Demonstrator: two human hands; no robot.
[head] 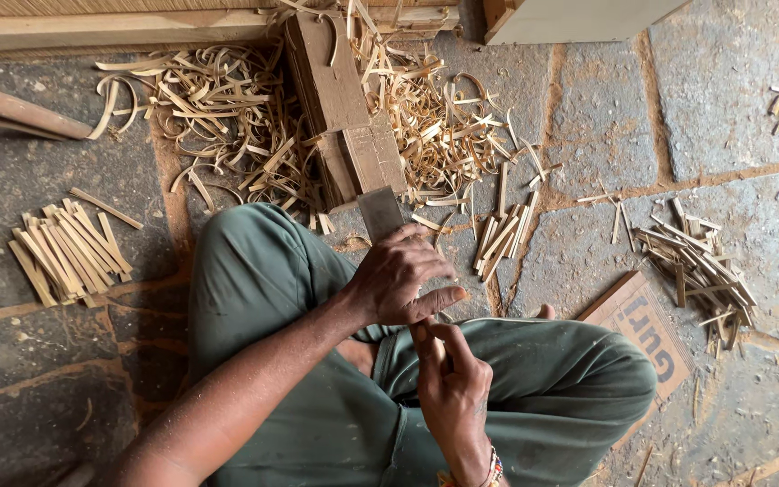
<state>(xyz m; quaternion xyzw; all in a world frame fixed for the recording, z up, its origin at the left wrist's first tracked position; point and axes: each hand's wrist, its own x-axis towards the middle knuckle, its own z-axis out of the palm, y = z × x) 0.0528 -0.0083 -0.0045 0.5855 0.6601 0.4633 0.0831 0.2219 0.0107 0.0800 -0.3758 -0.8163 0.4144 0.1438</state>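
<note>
One flat brown cardboard piece, prob. a torn box panel, lies on the stone floor just right of the right hand, partly tucked under the knee. Rectangular, set at an angle, w/ dark printed lettering. No screens/signs seen.

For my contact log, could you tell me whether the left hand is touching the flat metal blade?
Touching. The head view shows the left hand closed over the lower end of the flat metal blade, with no gap between them.
</note>
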